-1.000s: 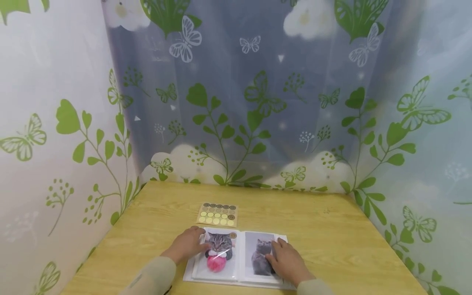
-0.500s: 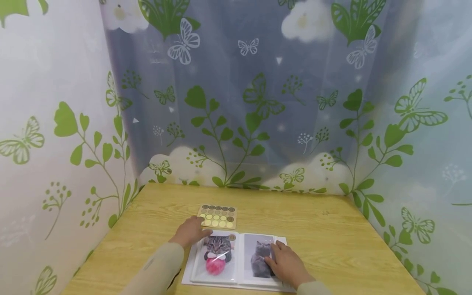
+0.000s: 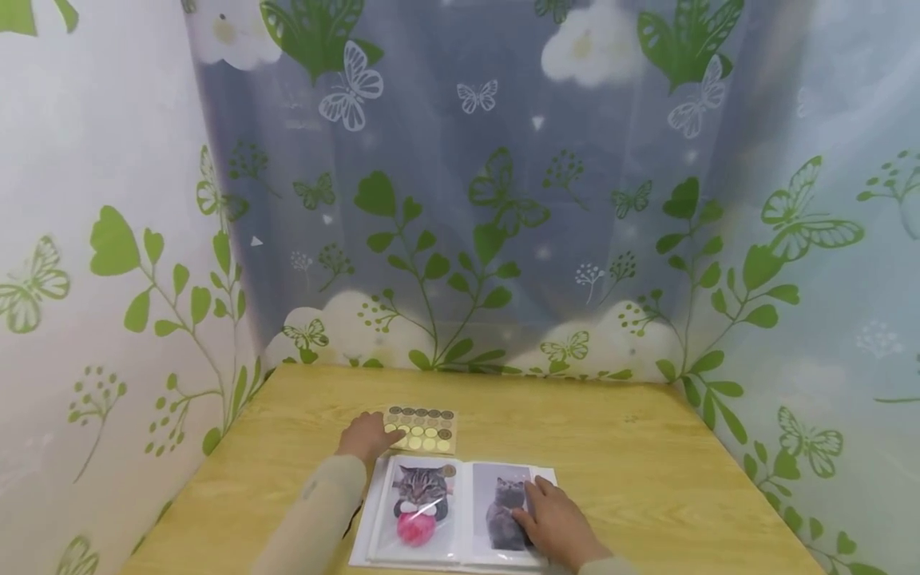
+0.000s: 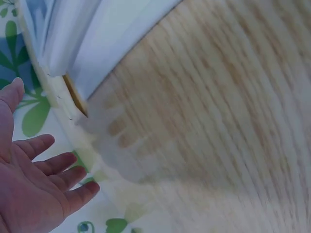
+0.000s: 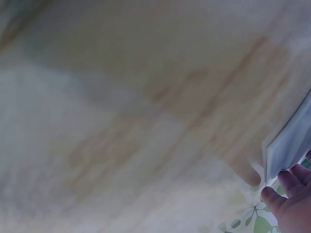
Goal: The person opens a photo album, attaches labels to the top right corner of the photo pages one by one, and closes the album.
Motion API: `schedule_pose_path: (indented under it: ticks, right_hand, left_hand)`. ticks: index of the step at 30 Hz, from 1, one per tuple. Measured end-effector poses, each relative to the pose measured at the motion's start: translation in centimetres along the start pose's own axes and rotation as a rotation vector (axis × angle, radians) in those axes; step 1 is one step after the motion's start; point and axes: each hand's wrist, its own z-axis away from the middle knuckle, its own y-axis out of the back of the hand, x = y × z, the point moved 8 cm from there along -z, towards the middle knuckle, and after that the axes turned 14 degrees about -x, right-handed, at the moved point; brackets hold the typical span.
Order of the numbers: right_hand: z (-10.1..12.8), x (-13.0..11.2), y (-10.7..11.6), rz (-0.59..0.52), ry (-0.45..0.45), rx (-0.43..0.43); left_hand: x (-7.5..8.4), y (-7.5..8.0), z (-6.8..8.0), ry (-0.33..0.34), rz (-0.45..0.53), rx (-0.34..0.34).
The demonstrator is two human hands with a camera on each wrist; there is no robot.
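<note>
Since a moment ago, my left hand has slid off the album's left page and forward to the sticker sheet; my right hand has stayed where it was.

Counting from left to right: one left hand, one sticker sheet, one open photo album with two cat photos, one right hand, all on one wooden table.

My left hand lies at the near left corner of the sticker sheet, fingertips touching its edge. The fingers are straight and relaxed, holding nothing; my left wrist view shows the palm open with the fingers spread.

The sticker sheet lies flat just beyond the album, near the table's middle. Its long axis runs left to right, parallel to the table's far edge. Round stickers sit on it in rows, darker ones at the back and pale yellow ones nearer me; I cannot count them surely.

The album lies open and flat at the near edge, its spine pointing away from me. The left photo shows a tabby cat with a pink ball, the right photo a grey cat.

My right hand rests flat on the right page, fingers extended, pressing it down and gripping nothing.
</note>
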Motion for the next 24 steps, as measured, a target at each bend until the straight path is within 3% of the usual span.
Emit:
schedule_pose_path:
  ticks: [5, 14, 19, 24]
  right_hand:
    - [0.0, 0.3, -0.3, -0.022, -0.036, -0.05]
    - [0.0, 0.4, -0.3, -0.002, -0.056, -0.054]
    - [0.0, 0.2, -0.3, 0.0, -0.049, -0.065]
    - [-0.1, 0.2, -0.2, 0.016, -0.052, -0.064]
  left_hand:
    - [-1.2, -0.8, -0.7, 0.072, -0.025, -0.006]
    - [-2.5, -2.2, -1.7, 0.147, -0.118, -0.001]
    - [-2.4, -2.3, -1.7, 0.144, -0.155, 0.025]
    - [-2.0, -2.4, -1.8, 0.109, -0.129, 0.047]
